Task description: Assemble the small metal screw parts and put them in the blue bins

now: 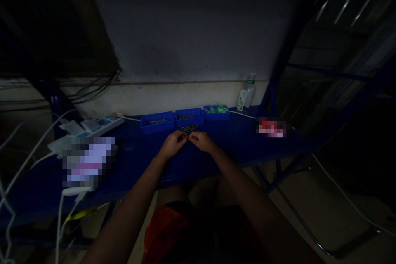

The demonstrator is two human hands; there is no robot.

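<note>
Close together over the blue table (136, 161), my left hand (172, 144) and my right hand (202, 141) meet almost fingertip to fingertip. The fingers of both are pinched together; whatever is between them is too small and dark to name. Just beyond my fingertips lies a small pile of shiny metal pieces (190, 128). Behind the pile stand a left blue bin (157, 125) and a middle blue bin (189, 120), both with small metal parts inside. The right blue bin (216, 116) has green plastic-like material (220, 109) in it.
A clear bottle (246, 95) stands at the back right by the wall. On the left lie a white power strip (102, 124), cables, and a blurred-out flat object (89, 163). Another blurred-out item (271, 128) is on the right. The scene is dim.
</note>
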